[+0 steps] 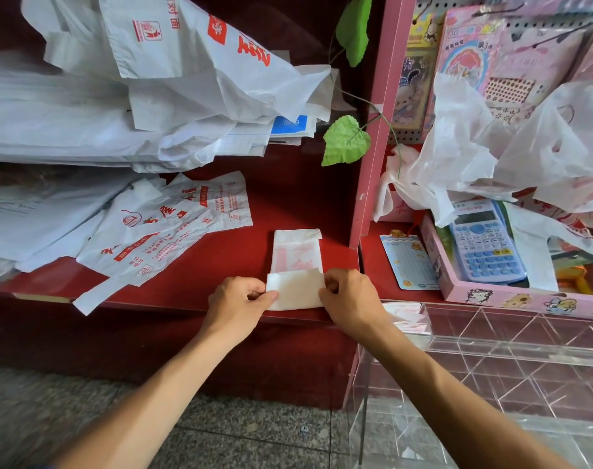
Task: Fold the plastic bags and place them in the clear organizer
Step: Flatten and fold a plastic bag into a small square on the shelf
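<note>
Two hands on one bag (295,265), near edge of red counter (220,262): left hand (236,308) and right hand (351,299) pinching folded flap's side edges. Thin, limp, slippery; best held at creases, pressed flat. Clear organizer (511,336) near right.

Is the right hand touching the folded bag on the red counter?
Touching. The head view shows the right hand pinching the right edge of the folded bag, fingers curled over its near flap.
</note>
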